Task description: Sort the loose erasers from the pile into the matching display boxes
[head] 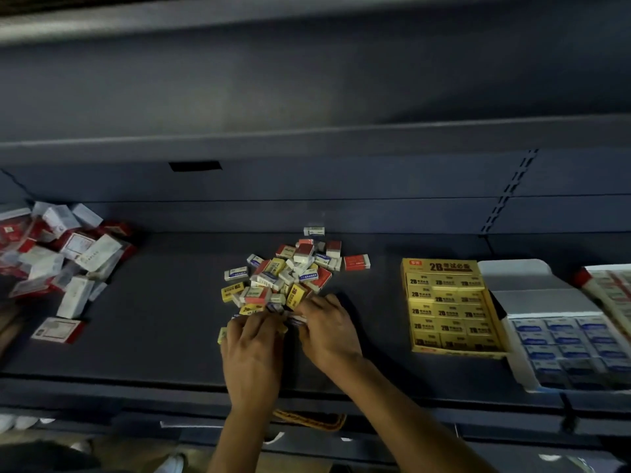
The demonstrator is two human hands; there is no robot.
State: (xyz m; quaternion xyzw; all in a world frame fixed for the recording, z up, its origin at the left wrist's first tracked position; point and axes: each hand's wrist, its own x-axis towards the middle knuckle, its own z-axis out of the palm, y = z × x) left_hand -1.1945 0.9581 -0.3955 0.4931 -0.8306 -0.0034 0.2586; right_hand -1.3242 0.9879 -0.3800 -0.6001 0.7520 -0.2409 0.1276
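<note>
A pile of loose erasers [290,271] in yellow, red and blue-white sleeves lies in the middle of the dark shelf. Both hands are at its near edge. My left hand [252,349] lies palm down with its fingers curled over erasers; a yellow eraser [222,335] shows at its left side. My right hand [327,331] touches the pile beside it, its fingers curled around small erasers. To the right stand a yellow display box [450,305] filled with yellow 2B erasers and a white display box [566,349] holding blue-white erasers.
A heap of red and white packs [58,257] covers the shelf's left end. Another box of goods [611,291] sits at the far right edge. The shelf's back wall [307,213] rises right behind the pile, and another shelf hangs above.
</note>
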